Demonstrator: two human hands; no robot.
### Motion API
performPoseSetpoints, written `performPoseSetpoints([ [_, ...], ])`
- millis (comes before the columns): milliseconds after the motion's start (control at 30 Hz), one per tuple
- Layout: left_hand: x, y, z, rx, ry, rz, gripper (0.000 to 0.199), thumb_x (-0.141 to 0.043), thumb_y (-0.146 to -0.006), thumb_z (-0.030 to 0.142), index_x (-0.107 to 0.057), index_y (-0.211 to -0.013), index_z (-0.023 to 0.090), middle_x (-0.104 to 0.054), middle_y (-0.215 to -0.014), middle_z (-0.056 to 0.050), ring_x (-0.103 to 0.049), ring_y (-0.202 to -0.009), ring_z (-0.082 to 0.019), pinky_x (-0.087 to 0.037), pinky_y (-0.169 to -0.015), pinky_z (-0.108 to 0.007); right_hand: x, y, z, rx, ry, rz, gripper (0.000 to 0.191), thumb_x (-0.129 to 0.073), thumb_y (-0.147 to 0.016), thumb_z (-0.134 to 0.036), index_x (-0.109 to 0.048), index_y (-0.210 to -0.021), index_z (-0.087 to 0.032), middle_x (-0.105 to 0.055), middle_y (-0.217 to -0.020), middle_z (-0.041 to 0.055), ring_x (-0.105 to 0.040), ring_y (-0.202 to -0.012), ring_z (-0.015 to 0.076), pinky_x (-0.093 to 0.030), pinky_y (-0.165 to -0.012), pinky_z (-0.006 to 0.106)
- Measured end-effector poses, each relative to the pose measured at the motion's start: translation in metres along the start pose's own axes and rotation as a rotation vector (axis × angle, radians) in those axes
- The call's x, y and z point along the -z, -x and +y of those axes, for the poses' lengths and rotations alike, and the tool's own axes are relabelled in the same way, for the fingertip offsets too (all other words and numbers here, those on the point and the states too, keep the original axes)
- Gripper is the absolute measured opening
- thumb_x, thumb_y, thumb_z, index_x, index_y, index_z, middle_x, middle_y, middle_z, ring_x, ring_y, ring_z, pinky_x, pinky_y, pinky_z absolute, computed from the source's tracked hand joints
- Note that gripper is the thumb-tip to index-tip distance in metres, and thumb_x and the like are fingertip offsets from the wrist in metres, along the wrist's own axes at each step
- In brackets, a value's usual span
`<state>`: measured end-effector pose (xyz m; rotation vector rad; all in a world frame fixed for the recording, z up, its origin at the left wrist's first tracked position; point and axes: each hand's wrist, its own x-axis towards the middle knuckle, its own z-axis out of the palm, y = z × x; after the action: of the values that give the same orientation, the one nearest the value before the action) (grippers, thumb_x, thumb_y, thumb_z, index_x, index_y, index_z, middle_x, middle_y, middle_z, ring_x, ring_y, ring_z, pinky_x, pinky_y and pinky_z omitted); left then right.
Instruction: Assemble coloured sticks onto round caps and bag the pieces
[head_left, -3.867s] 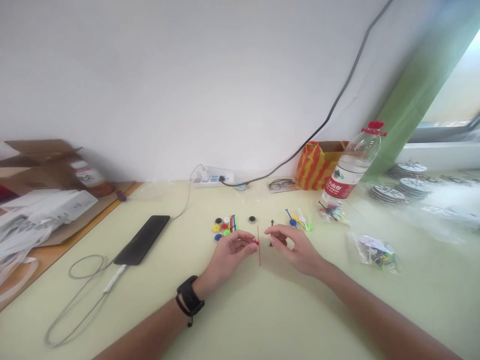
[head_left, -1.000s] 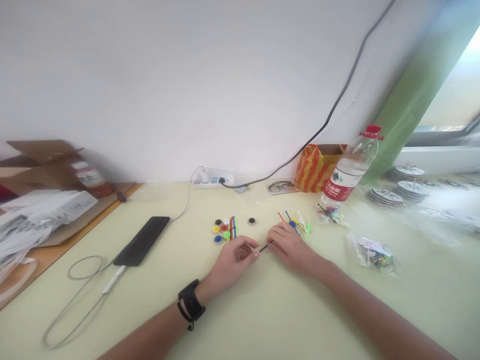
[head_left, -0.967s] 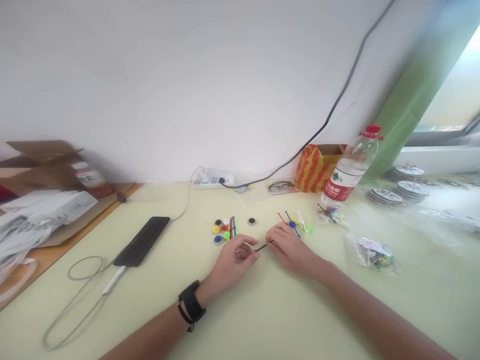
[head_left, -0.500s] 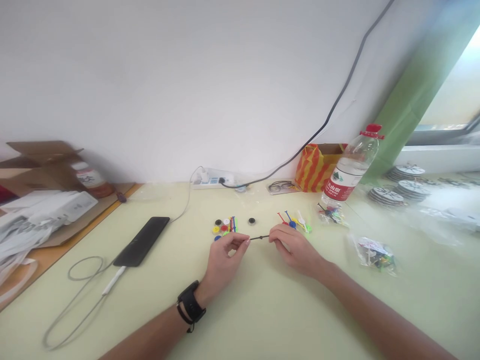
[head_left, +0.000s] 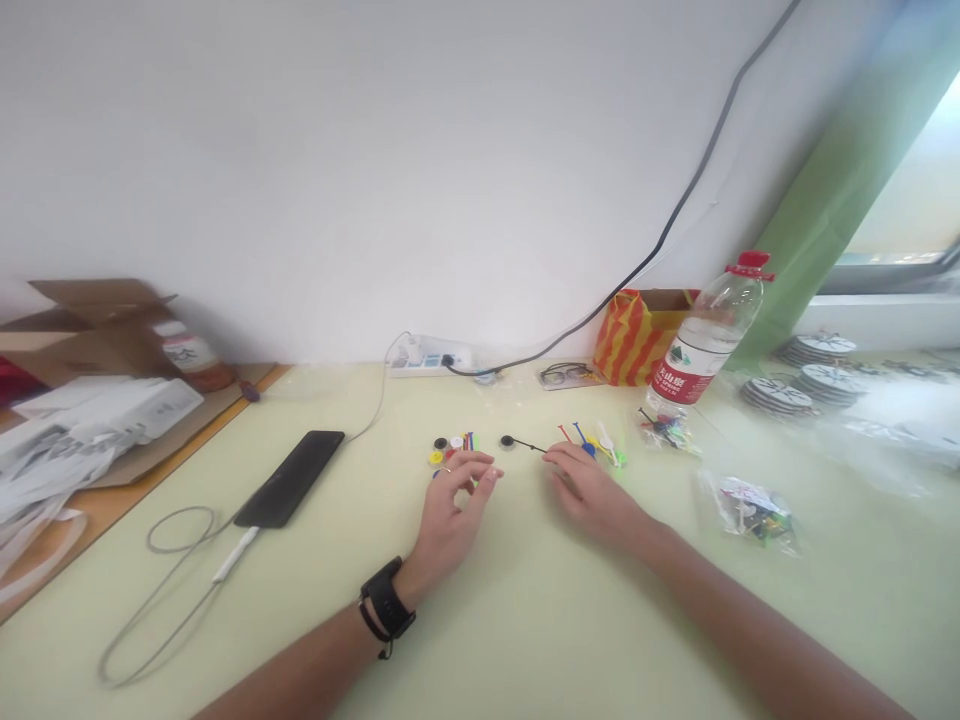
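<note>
In my right hand [head_left: 592, 488] the fingertips pinch one end of a thin black plastic stick [head_left: 529, 446]. Its far end reaches a small round black disc [head_left: 507, 441] on the table; I cannot tell whether the two are joined. My left hand [head_left: 457, 500] is raised with thumb and fingers apart, holding nothing. Just behind it lie small coloured discs, among them a yellow disc [head_left: 436, 457] and a white disc [head_left: 457, 442], with several coloured sticks [head_left: 471, 441] partly hidden by my fingers. Beyond my right hand are a blue stick with a disc [head_left: 587, 447] and a white one [head_left: 605, 438].
A phone [head_left: 291, 478] on a cable lies to the left. At the back stand a power strip [head_left: 420, 362], a striped bag [head_left: 630, 340] and a water bottle [head_left: 694, 350]. Plastic bags of small parts [head_left: 756, 510] lie right, near stacked discs [head_left: 776, 395].
My left hand has let go of the black stick. My right hand has swung the stick's free end up and left to the black disc.
</note>
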<state>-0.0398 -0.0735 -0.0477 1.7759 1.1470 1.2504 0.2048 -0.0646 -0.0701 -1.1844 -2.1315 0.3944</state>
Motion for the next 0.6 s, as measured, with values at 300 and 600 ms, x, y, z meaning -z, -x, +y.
performPoseSetpoints([
  [300,0.0033,0.0051,0.0036,0.067,0.066,-0.123,0.064,-0.047,-0.099,0.035,-0.056,-0.037,0.023,-0.075,-0.111,-0.003,-0.061,-0.109,-0.029,-0.036,-0.110,-0.048,-0.0002,-0.0003,-0.0020,-0.024,0.018,-0.037,0.024,-0.047,-0.097,-0.017,-0.058,-0.119,-0.019,-0.060,-0.121,0.0143,-0.058,-0.116,0.0277,-0.049,-0.102,0.048],
  [600,0.0073,0.0065,0.0072,0.038,0.087,-0.192,0.054,-0.045,-0.083,0.017,-0.051,-0.030,0.027,-0.076,-0.089,-0.005,-0.056,-0.107,-0.030,-0.039,-0.103,-0.047,0.0016,-0.0006,-0.0049,-0.005,0.044,-0.020,0.021,-0.048,-0.096,-0.016,-0.061,-0.112,-0.019,-0.063,-0.115,0.0134,-0.061,-0.109,0.0264,-0.051,-0.096,0.044],
])
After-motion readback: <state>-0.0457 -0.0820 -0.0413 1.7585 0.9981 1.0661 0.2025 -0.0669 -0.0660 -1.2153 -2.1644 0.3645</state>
